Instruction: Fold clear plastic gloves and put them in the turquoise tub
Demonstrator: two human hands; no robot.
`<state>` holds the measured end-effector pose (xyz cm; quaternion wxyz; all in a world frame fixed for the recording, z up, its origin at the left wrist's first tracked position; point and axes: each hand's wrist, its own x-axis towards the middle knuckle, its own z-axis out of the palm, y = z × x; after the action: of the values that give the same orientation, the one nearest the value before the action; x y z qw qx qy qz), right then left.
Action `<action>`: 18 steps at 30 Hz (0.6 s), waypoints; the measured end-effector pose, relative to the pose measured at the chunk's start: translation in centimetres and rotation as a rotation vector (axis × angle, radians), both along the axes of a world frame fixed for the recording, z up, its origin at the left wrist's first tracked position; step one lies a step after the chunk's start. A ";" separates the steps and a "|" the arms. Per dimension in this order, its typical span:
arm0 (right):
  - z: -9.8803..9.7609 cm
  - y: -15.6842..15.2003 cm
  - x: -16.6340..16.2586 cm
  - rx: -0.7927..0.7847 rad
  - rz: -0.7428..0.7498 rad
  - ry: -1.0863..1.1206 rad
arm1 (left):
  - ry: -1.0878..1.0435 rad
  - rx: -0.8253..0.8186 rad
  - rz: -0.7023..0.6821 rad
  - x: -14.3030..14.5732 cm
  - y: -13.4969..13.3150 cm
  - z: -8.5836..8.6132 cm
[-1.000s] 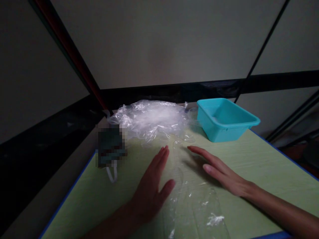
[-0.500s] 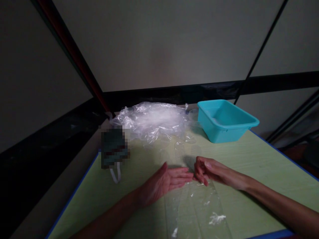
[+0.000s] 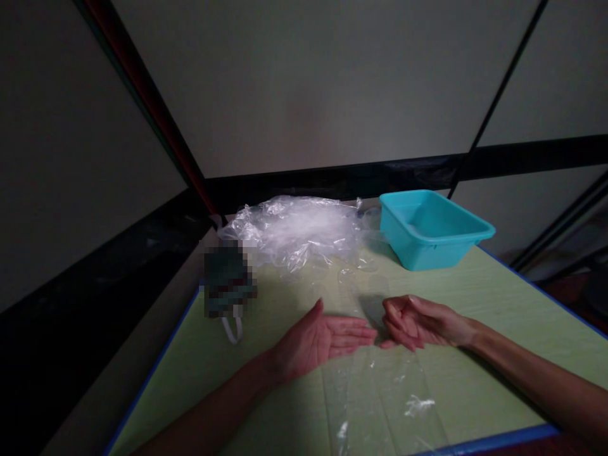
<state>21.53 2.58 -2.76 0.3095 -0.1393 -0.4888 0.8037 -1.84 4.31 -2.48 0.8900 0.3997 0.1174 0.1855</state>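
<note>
A long clear plastic glove (image 3: 396,405) lies flat on the table, with its finger-shaped lobes pointing to the back and its wide end at the front edge. My left hand (image 3: 323,339) rests across its middle, palm showing, fingers stretched out to the right and thumb raised. Close to those fingertips is my right hand (image 3: 418,323), its upper fingers loosely curled and its lower fingers spread over the glove. I see nothing held in either hand. The part of the glove beneath the hands is hidden.
A heap of crumpled clear plastic (image 3: 299,231) lies at the back of the pale green table (image 3: 494,304). To its right stands a turquoise basin (image 3: 427,250). A pixelated dark item (image 3: 228,282) with a white strap is at the left edge. Panelled walls stand behind.
My right hand has moved a little to the right, away from the left fingertips, and its lower fingers have spread. My left hand keeps its flat pose; the whole view has shifted slightly.
</note>
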 end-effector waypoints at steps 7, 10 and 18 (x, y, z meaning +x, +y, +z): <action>0.5 -0.4 -0.5 0.205 -0.145 -0.368 | 0.106 0.063 0.050 0.4 -0.2 -0.8; 0.2 -0.3 -0.4 0.168 -0.141 -0.316 | 0.101 0.038 0.043 0.3 0.0 -0.8; 1.8 -2.8 0.8 0.439 -0.301 -0.471 | -0.044 -0.053 0.114 -1.0 0.8 0.5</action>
<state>22.37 -0.22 -1.01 0.3258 -0.3217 -0.6818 0.5706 -2.88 5.13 -1.93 0.8905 0.3647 0.1254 0.2413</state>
